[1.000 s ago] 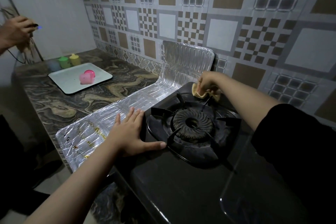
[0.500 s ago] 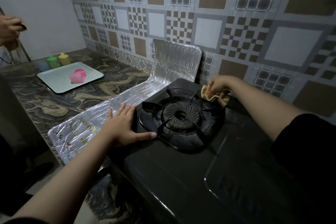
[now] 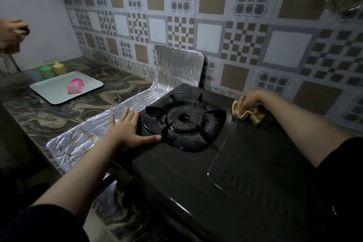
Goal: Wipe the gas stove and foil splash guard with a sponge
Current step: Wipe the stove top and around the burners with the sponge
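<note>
1. Head view looks down on a black single-burner gas stove (image 3: 225, 173) standing on a marbled worktop (image 3: 59, 112), with the burner and pan support (image 3: 184, 120) toward the stove's 10 o'clock corner.
2. Right hand (image 3: 250, 101) presses a crumpled yellow sponge cloth (image 3: 246, 114) onto the stove top at about 3 o'clock of the burner, fingers curled over it in a grip.
3. Left hand (image 3: 127, 129) lies flat with fingers spread wide, holding nothing; the palm rests on the foil splash guard (image 3: 94, 133) and the thumb reaches across the stove's edge at 9 o'clock of the burner.
4. That guard runs along the worktop at the stove's left and turns upright at 12 o'clock against the tiled wall (image 3: 216, 25). Brown spots show on its near, flat end.
5. Judged from this, the stove top is being wiped and the foil is not yet cleaned.
6. Risks:
   - The thin foil could crease or tear under the bracing palm if weight shifts onto it.
   - The cloth could snag on a prong of the pan support if the wipe swings toward 9 o'clock.
7. At 10 o'clock sits a white tray (image 3: 49, 92) with a pink cup (image 3: 75, 85) on it; another person's hand (image 3: 11, 33) shows at the left edge.
</note>
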The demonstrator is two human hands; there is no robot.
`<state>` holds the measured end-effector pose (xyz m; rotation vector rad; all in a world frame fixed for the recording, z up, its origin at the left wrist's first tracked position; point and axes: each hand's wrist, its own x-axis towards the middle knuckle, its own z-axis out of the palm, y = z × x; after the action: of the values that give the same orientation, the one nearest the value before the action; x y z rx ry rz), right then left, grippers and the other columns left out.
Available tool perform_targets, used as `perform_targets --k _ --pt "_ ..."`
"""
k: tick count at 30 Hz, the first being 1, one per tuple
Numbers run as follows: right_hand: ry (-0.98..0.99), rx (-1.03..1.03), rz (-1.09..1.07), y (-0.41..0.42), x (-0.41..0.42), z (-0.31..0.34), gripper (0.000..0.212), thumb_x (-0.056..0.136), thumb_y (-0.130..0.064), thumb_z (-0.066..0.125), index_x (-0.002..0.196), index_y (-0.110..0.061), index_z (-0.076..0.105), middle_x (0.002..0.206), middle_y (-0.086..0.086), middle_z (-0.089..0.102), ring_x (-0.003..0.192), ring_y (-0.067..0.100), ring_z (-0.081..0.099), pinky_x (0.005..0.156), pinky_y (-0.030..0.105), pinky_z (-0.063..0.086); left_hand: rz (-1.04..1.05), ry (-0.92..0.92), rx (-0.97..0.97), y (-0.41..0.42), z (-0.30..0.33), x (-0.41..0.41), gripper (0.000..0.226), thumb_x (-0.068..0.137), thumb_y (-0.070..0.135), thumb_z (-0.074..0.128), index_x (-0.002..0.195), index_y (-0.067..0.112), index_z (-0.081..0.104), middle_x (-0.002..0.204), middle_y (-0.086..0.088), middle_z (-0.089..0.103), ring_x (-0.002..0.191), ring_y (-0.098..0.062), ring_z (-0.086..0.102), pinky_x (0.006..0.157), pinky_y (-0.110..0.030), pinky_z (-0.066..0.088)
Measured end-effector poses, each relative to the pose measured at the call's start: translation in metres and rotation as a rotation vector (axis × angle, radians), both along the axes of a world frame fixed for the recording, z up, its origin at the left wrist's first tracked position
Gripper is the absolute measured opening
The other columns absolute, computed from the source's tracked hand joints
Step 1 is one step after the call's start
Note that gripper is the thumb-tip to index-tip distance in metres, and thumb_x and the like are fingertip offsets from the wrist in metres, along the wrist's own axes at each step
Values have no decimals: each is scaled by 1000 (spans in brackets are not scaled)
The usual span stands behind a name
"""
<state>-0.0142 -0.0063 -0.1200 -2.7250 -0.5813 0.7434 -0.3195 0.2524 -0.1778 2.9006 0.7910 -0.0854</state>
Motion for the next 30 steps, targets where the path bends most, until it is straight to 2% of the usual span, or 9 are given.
perform_targets --k 5,8,14,17,20,22,26,28,30 --pt "100 -100 13 -25 -10 1 24 85 -18 69 107 -9 61 74 4 50 60 13 42 45 22 40 106 6 -3 -15 3 -10 143 47 99 23 153 6 0 161 -9 -4 148 -18 -13 115 -54 -11" --pt "84 -113 33 -33 -26 1 17 83 -19 72 94 -13 62 74 3 49 61 14 45 43 22 41 174 -56 -6 -27 -2 -17 132 60 94 29 153 3 5 161 -12 0 148 -20 -9 116 -53 -6" --pt "224 -163 268 -34 -70 8 29 66 -31 82 88 -14 71 89 6 63 78 18 57 67 30 49 275 -208 28 -55 -12 -23 106 80 81 33 148 -1 24 158 -18 15 148 -25 6 117 -50 6" --pt "453 49 398 -34 -105 15 2 87 -12 63 88 -10 64 79 3 63 66 9 60 62 20 52 238 -306 130 -64 -11 -29 89 83 72 44 138 1 39 149 -18 34 142 -28 25 115 -51 18" --pt "743 441 443 -27 -131 14 18 80 -9 61 98 -10 59 86 5 66 74 16 65 66 28 57 137 -402 139 -74 -7 -36 71 84 62 53 130 8 48 144 -14 42 138 -27 34 114 -52 22" --pt "862 656 426 -15 -145 11 29 77 -11 63 106 -10 60 97 10 68 85 23 69 76 36 59 60 -573 7 -80 -3 -40 61 85 54 60 128 11 54 137 -9 52 131 -23 45 111 -45 31" --pt "997 834 356 31 -173 10 60 55 -17 88 109 -4 63 98 13 73 87 24 72 80 36 59 26 -981 -754 -91 22 -51 34 92 28 62 119 8 64 107 -3 70 86 -2 63 73 -10 47" --pt "1109 806 310 58 -184 9 42 68 -16 80 104 1 67 97 16 72 86 23 72 84 33 56 51 -1064 -910 -90 34 -57 22 95 19 58 111 6 65 85 1 70 67 5 62 62 -9 45" --pt "1076 758 254 85 -195 7 25 91 -14 52 99 4 67 93 15 72 81 20 72 84 29 55 86 -1079 -931 -82 44 -67 14 94 14 59 99 5 67 66 6 65 54 6 58 52 -8 43"
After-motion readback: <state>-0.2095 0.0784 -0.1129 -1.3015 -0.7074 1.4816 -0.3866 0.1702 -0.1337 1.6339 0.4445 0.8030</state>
